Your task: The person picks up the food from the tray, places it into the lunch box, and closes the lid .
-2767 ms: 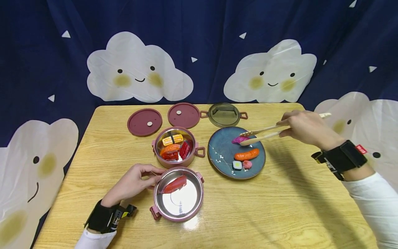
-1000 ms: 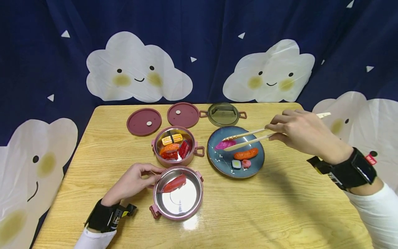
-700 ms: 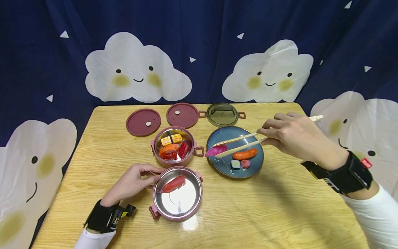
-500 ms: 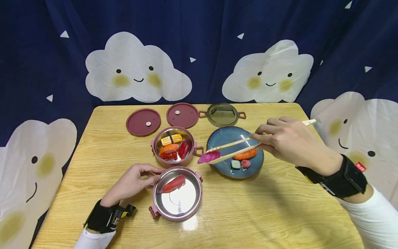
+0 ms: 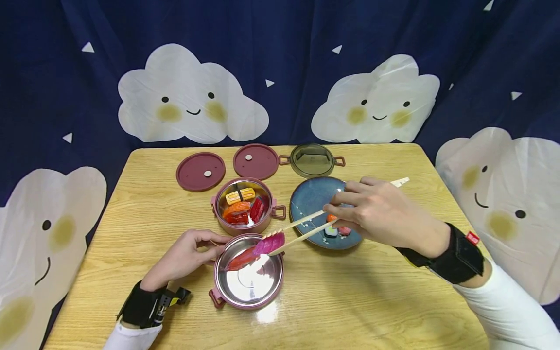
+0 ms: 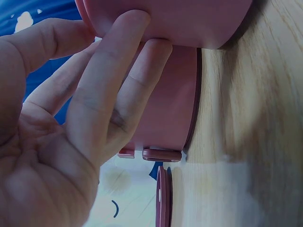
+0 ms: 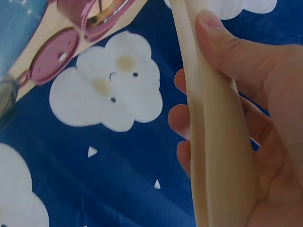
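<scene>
My right hand [image 5: 345,208] grips wooden tongs [image 5: 302,228], whose tips pinch a magenta sushi slice [image 5: 269,243] just above the near pink steel bowl [image 5: 245,301]. A red tuna slice [image 5: 239,261] lies in that bowl, right beside the magenta one. My left hand [image 5: 205,248] rests against the bowl's left wall. In the left wrist view its fingers [image 6: 118,80] lie fairly straight, tips touching the near pink steel bowl [image 6: 199,23]. The right wrist view shows my thumb pressed on the tongs [image 7: 213,123].
Behind the near bowl stands a second pink bowl [image 5: 273,212] holding several sushi pieces. A blue plate [image 5: 308,197] with small pieces lies under my right hand. Two pink lids [image 5: 200,171] [image 5: 255,161] and a glass lid [image 5: 311,160] lie at the table's back.
My right hand has carried the magenta slice in the tongs from the blue plate leftward and nearer, to just over the near bowl. My left hand has stayed at the bowl's side.
</scene>
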`<control>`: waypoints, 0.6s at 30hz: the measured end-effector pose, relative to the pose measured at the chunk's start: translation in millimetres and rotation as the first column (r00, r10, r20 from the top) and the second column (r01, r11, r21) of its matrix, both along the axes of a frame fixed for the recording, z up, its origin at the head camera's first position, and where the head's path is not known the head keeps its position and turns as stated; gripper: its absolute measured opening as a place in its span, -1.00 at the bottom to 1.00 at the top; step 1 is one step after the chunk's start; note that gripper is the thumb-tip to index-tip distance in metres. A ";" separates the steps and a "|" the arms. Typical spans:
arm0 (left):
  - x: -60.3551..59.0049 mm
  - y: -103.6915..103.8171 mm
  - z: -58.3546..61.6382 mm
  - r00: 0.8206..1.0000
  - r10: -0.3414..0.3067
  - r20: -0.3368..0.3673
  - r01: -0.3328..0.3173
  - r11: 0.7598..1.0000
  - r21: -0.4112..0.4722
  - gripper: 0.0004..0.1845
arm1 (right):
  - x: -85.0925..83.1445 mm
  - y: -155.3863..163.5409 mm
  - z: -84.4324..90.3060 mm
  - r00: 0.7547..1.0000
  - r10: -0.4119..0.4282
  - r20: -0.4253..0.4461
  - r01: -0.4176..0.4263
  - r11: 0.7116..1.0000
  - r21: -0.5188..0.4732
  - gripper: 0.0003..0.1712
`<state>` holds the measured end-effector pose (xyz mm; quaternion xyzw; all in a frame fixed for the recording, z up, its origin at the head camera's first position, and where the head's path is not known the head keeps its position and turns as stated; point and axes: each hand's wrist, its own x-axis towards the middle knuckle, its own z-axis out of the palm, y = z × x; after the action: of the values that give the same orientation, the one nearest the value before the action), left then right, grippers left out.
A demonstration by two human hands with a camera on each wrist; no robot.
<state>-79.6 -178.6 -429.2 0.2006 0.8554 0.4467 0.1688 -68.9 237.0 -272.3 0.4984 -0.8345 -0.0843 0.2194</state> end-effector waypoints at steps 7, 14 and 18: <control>0.1 0.2 -0.7 1.000 0.001 0.002 -0.001 1.000 0.004 -0.77 | 0.5 -18.3 -17.3 0.999 0.047 0.005 -0.047 0.999 0.008 -0.60; -0.5 -0.3 0.4 1.000 -0.001 0.005 0.001 1.000 0.002 -0.76 | 1.6 -32.3 -33.3 0.999 0.049 0.003 -0.049 0.998 0.035 -0.69; -0.2 -0.6 1.0 1.000 -0.004 0.008 0.003 1.000 0.007 -0.76 | 2.6 -39.5 -43.7 0.999 0.051 0.010 -0.051 0.998 0.026 -0.70</control>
<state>-79.7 -179.1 -428.3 0.2009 0.8528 0.4501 0.1724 -66.3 197.4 -315.9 0.5228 -0.8213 -0.0873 0.2109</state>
